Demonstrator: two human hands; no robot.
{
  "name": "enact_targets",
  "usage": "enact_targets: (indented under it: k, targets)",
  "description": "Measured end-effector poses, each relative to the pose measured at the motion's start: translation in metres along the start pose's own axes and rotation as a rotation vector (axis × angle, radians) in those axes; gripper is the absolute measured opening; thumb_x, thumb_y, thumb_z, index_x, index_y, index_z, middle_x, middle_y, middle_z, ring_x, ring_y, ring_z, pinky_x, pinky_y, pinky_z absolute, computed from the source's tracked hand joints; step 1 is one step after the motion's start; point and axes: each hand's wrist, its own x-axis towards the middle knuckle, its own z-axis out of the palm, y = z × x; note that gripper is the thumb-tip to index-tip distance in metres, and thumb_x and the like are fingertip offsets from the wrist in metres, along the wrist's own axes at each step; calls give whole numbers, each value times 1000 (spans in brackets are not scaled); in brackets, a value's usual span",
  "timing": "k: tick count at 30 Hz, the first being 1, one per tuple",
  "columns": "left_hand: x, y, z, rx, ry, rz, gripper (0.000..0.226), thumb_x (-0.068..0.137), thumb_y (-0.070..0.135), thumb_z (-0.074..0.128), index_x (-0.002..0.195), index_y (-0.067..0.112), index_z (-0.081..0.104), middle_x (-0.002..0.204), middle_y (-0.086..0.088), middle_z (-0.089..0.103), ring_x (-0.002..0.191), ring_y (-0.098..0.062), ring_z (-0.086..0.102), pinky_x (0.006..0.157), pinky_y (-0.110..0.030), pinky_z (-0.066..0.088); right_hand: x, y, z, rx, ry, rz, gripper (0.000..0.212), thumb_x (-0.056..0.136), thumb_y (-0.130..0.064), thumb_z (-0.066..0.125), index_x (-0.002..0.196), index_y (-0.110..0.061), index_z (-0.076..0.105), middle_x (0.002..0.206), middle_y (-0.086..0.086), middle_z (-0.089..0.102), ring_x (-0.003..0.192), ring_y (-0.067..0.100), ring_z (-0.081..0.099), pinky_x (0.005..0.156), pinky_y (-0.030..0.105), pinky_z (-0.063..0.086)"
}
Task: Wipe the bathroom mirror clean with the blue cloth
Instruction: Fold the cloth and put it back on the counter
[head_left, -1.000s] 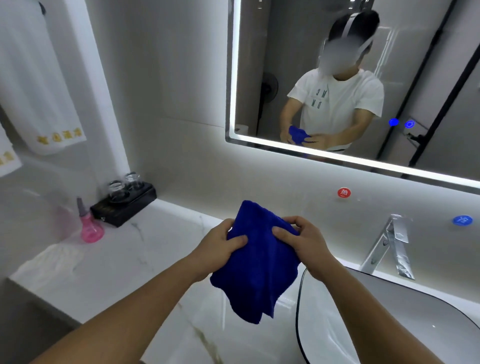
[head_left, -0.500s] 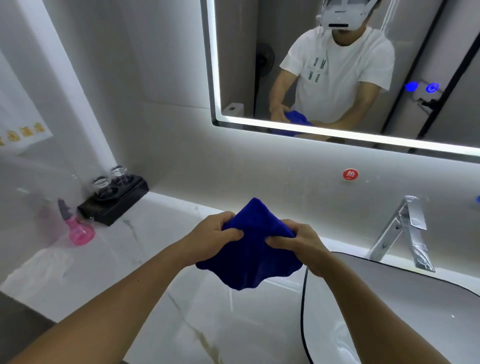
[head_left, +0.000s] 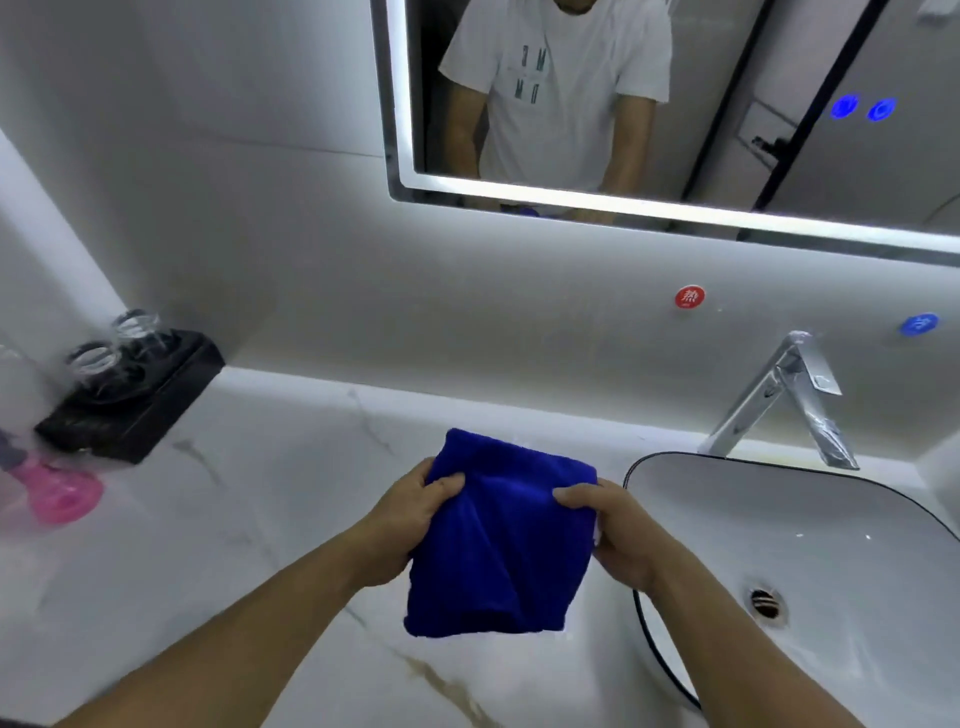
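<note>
The blue cloth (head_left: 501, 540) hangs folded between both hands, low over the white marble counter (head_left: 249, 519). My left hand (head_left: 410, 519) grips its left edge with the thumb on top. My right hand (head_left: 613, 530) grips the right edge the same way. The lit-edged mirror (head_left: 727, 130) is on the wall above and well beyond the cloth; neither hand touches it. It reflects a person's white T-shirt and arms.
A white basin (head_left: 831, 545) with a dark rim sits at right under a chrome tap (head_left: 779, 400). A black tray (head_left: 135, 410) with two glasses and a pink bottle (head_left: 57, 493) stand at the left. Red and blue round stickers mark the wall.
The view has tilted down, so less of the mirror shows. The cloth went from bunched between the hands to spread wider and hanging flatter, with the hands moved apart.
</note>
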Motion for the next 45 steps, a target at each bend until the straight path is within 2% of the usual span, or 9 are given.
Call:
enact_targets:
  k: [5, 12, 21, 29, 34, 38, 40, 42, 45]
  targets:
    - [17, -29, 9, -72, 35, -106, 24, 94, 33, 59, 118, 27, 62, 113, -1, 71, 102, -27, 69, 89, -46, 57, 0, 44, 6, 396, -68, 13, 50, 85, -16, 71, 132, -9, 55, 135, 19, 56, 123, 40, 54, 93, 47, 49]
    - [34, -68, -9, 203, 48, -255, 52, 79, 25, 79, 121, 24, 50, 111, -2, 68, 90, -20, 72, 73, -34, 60, 25, 75, 2, -300, 471, 160, 52, 75, -15, 76, 120, -27, 53, 100, -7, 69, 83, 17, 70, 61, 28, 56]
    - [63, -115, 22, 451, 69, -255, 39, 103, 28, 42, 139, 40, 34, 119, 4, 58, 98, -14, 63, 86, -35, 58, 56, 116, -27, -805, 560, 213, 34, 94, -24, 52, 127, -27, 45, 88, -15, 53, 73, -1, 50, 55, 18, 36]
    - [78, -136, 32, 988, 325, 20, 78, 88, 27, 58, 152, 26, 14, 145, -2, 32, 122, -19, 44, 96, -27, 41, 80, 125, -35, -714, 729, 169, 56, 89, -17, 60, 139, -26, 37, 132, 2, 52, 113, 26, 54, 91, 39, 49]
    - [75, -147, 38, 1557, -64, 295, 90, 91, 54, 41, 156, 19, -9, 161, 2, -23, 148, -17, -23, 120, -36, -7, 78, 135, -33, -1325, 619, -29, 76, 89, -26, 59, 153, -23, 19, 161, 3, 12, 146, 23, 11, 117, 33, 15]
    - [74, -157, 25, 1765, -376, 275, 84, 95, 60, 30, 152, 22, -18, 154, 0, -34, 142, -16, -34, 120, -43, -14, 70, 155, -30, -1630, 330, -4, 64, 100, -48, 35, 154, -29, 8, 163, 1, -7, 148, 24, -12, 120, 39, 6]
    - [66, -161, 10, 1793, -391, 351, 77, 97, 59, 26, 154, 24, -14, 157, -1, -29, 144, -18, -29, 119, -43, -12, 56, 163, -29, -1635, 349, -57, 63, 98, -49, 41, 153, -24, 20, 163, 5, 3, 149, 28, -3, 117, 45, 19]
    - [58, -161, -1, 1801, -309, 535, 73, 94, 55, 42, 155, 20, 20, 163, -9, 10, 151, -24, 8, 119, -43, 16, 41, 169, -31, -1563, 433, -212, 61, 87, -44, 65, 139, -17, 50, 151, 12, 38, 140, 34, 34, 105, 46, 40]
    - [52, -162, 0, 1658, -211, 756, 45, 67, 37, 78, 106, 18, 68, 105, -4, 68, 91, -21, 65, 71, -31, 56, 25, 181, -32, -1543, 396, -335, 48, 66, -38, 83, 108, -18, 69, 115, 3, 62, 103, 25, 62, 84, 38, 54]
